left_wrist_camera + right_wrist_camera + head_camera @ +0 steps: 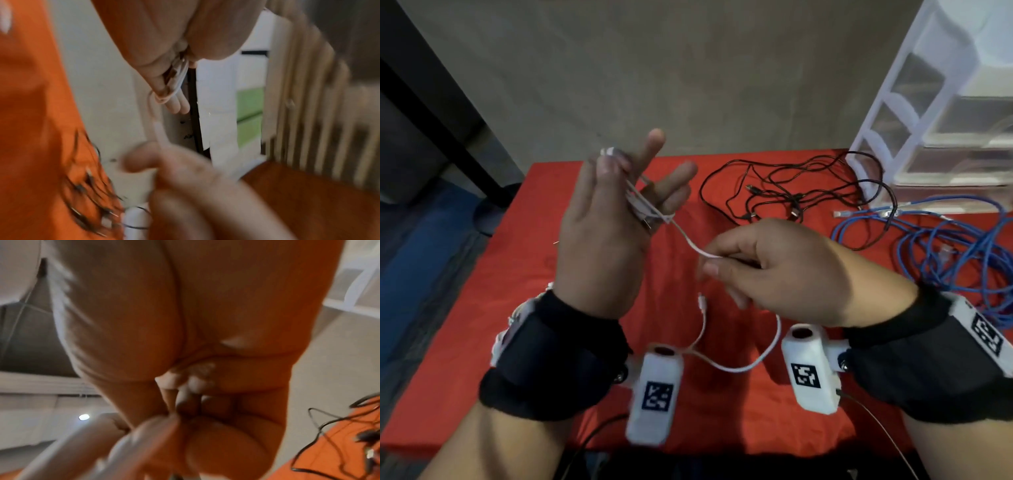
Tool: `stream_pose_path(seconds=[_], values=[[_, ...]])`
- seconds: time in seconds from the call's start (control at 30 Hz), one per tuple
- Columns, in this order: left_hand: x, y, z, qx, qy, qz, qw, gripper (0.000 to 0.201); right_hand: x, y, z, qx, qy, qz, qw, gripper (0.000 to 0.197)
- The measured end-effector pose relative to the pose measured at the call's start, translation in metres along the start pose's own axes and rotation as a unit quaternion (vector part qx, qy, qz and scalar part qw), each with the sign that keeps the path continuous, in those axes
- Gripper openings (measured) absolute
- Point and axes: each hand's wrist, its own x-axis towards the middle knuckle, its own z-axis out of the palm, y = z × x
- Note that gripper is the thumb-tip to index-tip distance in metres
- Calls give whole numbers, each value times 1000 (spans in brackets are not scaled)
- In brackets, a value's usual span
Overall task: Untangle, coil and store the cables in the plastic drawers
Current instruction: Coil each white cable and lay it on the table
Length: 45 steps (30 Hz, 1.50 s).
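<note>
left hand (599,233) raised upright, fingers (654,147) spread, white cable (690,245) looped round them; right hand (784,270), palm down, pinches the loose strand above the red surface (524,274).

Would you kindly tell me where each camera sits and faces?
Head: on the head, facing down at the red table; left hand, right hand show.
Left wrist: along the left hand toward the white cable.
Right wrist: along the right hand; black cables beside.
Head and left wrist share the white cable.
</note>
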Motion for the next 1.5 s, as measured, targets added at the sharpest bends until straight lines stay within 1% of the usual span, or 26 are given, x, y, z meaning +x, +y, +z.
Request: stream_pose_path(seconds=[0.03, 0.07, 0.1, 0.13, 0.17, 0.2, 0.23, 0.27, 0.33, 0.37, 0.4, 0.5, 0.6, 0.67, 0.77, 0.87, 0.97, 1.1, 1.17, 1.23, 1.3, 1.33, 1.37, 1.43, 1.47, 1.5], values=[[-4, -3, 2, 103, -11, 40, 994, 21, -1, -3, 0, 1, 3, -14, 1000, 25], [-8, -6, 2, 218, -31, 79, 972, 19, -2, -6, -2, 4, 7, -26, 1000, 26], [-12, -9, 2, 333, -62, 112, 934, 20, -3, -9, -4, 8, 14, -37, 999, 29], [-15, -11, 2, 434, -94, 135, 886, 22, -4, -12, -6, 11, 23, -45, 999, 30], [-17, -12, 1, 504, -116, 145, 844, 24, -7, -15, -10, 12, 38, -50, 998, 28], [-19, -12, 0, 536, -128, 132, 824, 26, -10, -18, -14, 13, 62, -53, 997, 24], [-20, -12, 1, 529, -137, 96, 832, 28, -12, -19, -18, 16, 94, -56, 994, 21], [-21, -11, 1, 488, -149, 40, 859, 32, -14, -19, -23, 25, 130, -53, 990, 22], [-24, -7, 5, 340, -179, -97, 918, 37, -13, -12, -32, 49, 205, -38, 977, 31], [-26, -5, 7, 272, -197, -146, 931, 36, -12, -6, -35, 63, 241, -33, 968, 37], [-26, -3, 10, 227, -212, -171, 935, 34, -12, -1, -38, 77, 268, -33, 960, 41], [-23, 3, 13, 136, -212, -177, 952, 30, -13, 5, -39, 101, 284, -46, 952, 41], [-14, 10, 8, -14, -171, -211, 962, 31, -11, 8, -38, 102, 253, -54, 961, 23], [-6, 14, -1, -89, -142, -208, 964, 33, -7, 16, -37, 81, 235, -43, 968, 18], [3, 19, -16, -115, -101, -185, 971, 34, -3, 32, -32, 33, 207, -9, 978, 18], [7, 19, -25, -120, -65, -172, 976, 34, -2, 41, -27, 21, 166, 16, 986, 18], [10, 16, -31, -128, -32, -159, 978, 31, -3, 40, -25, 22, 124, 12, 992, 18], [12, 16, -38, -214, -22, -130, 968, 30, 0, 40, -17, 7, 94, -2, 996, 16], [13, 15, -37, -200, 2, -100, 975, 31, 0, 36, -8, -4, 74, -22, 997, 15], [11, 9, -30, -130, 13, -62, 990, 33, 0, 26, 2, -6, 42, -43, 998, 14], [6, 0, -20, 7, 15, -5, 1000, 30, -1, 13, 8, -15, 16, -73, 997, 16], [1, -5, -16, 107, 11, 27, 994, 27, -3, 7, 8, -13, 11, -88, 996, 16], [-4, -9, -13, 228, -10, 60, 972, 26, -5, 2, 6, 1, 16, -98, 995, 17], [-14, -16, -11, 435, -86, 99, 891, 31, -7, -3, -1, 34, 55, -117, 991, 15], [-18, -17, -9, 477, -119, 94, 866, 33, -7, -2, -6, 43, 89, -125, 987, 12], [-21, -16, -5, 472, -138, 67, 868, 36, -7, -1, -10, 55, 122, -127, 983, 8]])
